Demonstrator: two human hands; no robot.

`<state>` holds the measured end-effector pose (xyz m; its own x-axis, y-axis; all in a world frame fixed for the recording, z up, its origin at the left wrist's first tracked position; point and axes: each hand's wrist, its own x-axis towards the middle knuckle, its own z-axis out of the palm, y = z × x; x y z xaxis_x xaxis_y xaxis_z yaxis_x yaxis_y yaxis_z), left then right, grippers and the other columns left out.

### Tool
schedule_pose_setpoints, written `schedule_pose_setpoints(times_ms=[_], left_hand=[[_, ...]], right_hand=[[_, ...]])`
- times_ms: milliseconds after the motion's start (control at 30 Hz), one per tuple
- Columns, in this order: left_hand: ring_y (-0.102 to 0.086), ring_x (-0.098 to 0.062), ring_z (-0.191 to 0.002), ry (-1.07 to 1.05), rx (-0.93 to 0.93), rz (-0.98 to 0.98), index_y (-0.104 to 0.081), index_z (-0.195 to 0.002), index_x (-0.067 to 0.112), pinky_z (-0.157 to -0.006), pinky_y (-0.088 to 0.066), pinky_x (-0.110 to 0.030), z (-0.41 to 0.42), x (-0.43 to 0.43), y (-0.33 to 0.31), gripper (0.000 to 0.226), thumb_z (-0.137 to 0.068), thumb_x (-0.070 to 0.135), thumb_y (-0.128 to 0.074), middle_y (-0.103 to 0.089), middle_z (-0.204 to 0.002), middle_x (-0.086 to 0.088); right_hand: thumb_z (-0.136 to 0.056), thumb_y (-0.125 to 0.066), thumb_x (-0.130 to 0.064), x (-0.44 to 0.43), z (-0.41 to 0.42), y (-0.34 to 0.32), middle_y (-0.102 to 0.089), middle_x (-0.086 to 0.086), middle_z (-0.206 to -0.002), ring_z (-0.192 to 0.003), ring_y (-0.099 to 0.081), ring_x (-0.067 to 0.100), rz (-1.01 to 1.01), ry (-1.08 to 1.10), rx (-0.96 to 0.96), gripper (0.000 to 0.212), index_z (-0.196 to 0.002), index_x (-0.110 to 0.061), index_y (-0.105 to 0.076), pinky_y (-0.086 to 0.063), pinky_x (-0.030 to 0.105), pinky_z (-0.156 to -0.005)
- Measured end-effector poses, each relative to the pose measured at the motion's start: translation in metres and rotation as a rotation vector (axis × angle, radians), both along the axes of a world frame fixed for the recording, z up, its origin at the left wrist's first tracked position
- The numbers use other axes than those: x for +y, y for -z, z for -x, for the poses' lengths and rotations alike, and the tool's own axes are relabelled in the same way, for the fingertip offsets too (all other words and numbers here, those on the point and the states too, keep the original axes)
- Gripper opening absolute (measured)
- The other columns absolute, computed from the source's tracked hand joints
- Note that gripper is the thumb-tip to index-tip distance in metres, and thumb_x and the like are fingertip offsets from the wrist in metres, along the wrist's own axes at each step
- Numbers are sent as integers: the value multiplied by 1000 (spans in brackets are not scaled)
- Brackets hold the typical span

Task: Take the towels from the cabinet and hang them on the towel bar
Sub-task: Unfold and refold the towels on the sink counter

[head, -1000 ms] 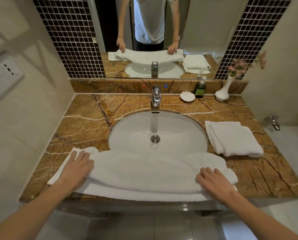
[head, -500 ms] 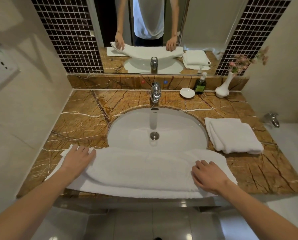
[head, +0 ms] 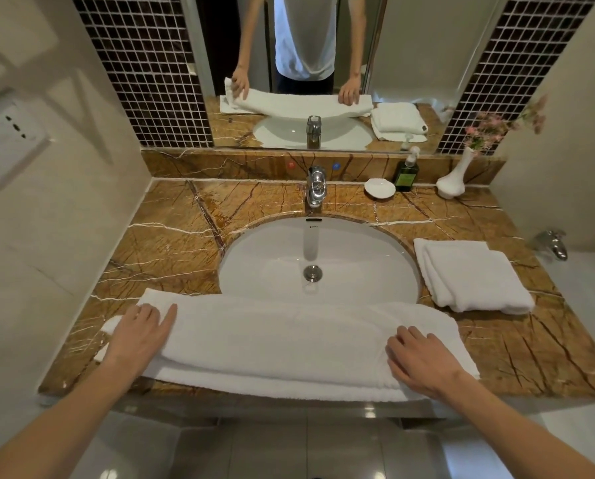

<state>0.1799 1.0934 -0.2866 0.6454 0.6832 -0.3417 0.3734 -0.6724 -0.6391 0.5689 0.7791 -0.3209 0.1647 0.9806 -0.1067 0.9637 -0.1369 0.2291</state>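
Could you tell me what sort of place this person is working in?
Most likely a hotel-style bathroom: a marble vanity counter with an inset oval sink and chrome faucet, a wall mirror above, and a soap bottle beside folded white towels.

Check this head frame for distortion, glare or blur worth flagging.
Head view: wide-angle bowing curves the counter edges and walls; soft highlights on the faucet and on the floor below; both hands and the long towel are sharp, and the mirror reflection reads clearly.
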Motion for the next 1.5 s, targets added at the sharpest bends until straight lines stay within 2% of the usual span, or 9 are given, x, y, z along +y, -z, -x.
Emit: schedule_pose_setpoints(times_ms=[200, 433, 567, 700, 800, 933, 1033, 1233, 1500], left_hand=[[15, -40, -143, -123, 21, 272, 26, -145, 17, -116, 1, -52, 30, -10, 10, 94, -86, -13, -41, 22, -154, -23], [16, -32, -144, -160, -87, 415, 25, -146, 22, -115, 0, -59, 14, -4, -4, 94, -88, 24, -49, 29, -153, -10], [-15, -27, -144, -407, -471, 618, -12, -150, 23, -113, -20, -46, 8, 17, 11, 72, -88, 23, -48, -7, -159, -4], [-59, -33, -96, -511, -934, 506, -59, -105, 10, -79, -44, -37, 6, 48, 20, 22, -98, 11, -39, -63, -102, -12], [-57, -23, -71, -576, -852, 466, -53, -80, 18, -62, -38, -32, 2, 63, 26, 22, -98, 16, -40, -63, -77, -5], [-57, -23, -86, -680, -811, 441, -54, -98, 15, -67, -39, -33, -3, 76, 37, 12, -95, 26, -50, -65, -102, -10], [-53, -32, -113, -722, -767, 460, -42, -130, 7, -87, -43, -39, -7, 78, 37, 43, -95, 31, -51, -55, -126, -15], [-55, -24, -92, -695, -682, 456, -50, -98, 11, -75, -45, -35, -9, 80, 30, 26, -92, 36, -54, -60, -109, -12], [-54, -25, -108, -788, -785, 510, -49, -126, 7, -79, -41, -30, -6, 71, 30, 51, -86, 33, -66, -57, -120, -11]], right_hand=[[-87, -30, -47, 1, 2, -1, -61, -1, -94, -72, -49, 11, -3, 34, 50, 38, -96, -24, -60, -41, 25, -59], [-83, -37, -48, 15, 8, -5, -57, -3, -75, -60, -44, 12, -25, 22, 45, 31, -75, -24, -57, -30, 25, -50], [-80, -49, -45, 27, 29, 1, -50, -4, -68, -55, -42, 12, -97, -72, 73, 25, -69, -24, -54, -35, 27, -48], [-80, -50, -46, 37, 42, 7, -48, -6, -66, -53, -34, 8, -142, -49, 109, 25, -68, -24, -52, -38, 25, -43], [-81, -50, -46, 40, 45, 11, -47, -7, -64, -53, -32, 6, -176, -22, 140, 25, -67, -25, -52, -37, 23, -43], [-81, -50, -47, 44, 45, 11, -46, -9, -63, -52, -31, 4, -185, -17, 127, 25, -66, -27, -51, -38, 21, -41], [-83, -48, -47, 47, 47, 13, -45, -8, -62, -50, -35, 5, -191, 9, 140, 27, -66, -26, -50, -41, 22, -42], [-83, -47, -47, 49, 50, 12, -45, -6, -61, -49, -38, 10, -180, 25, 142, 28, -65, -25, -50, -42, 25, -41], [-82, -47, -47, 49, 52, 12, -40, -9, -63, -52, -32, 7, -151, 26, 136, 27, -66, -25, -50, -34, 23, -44]])
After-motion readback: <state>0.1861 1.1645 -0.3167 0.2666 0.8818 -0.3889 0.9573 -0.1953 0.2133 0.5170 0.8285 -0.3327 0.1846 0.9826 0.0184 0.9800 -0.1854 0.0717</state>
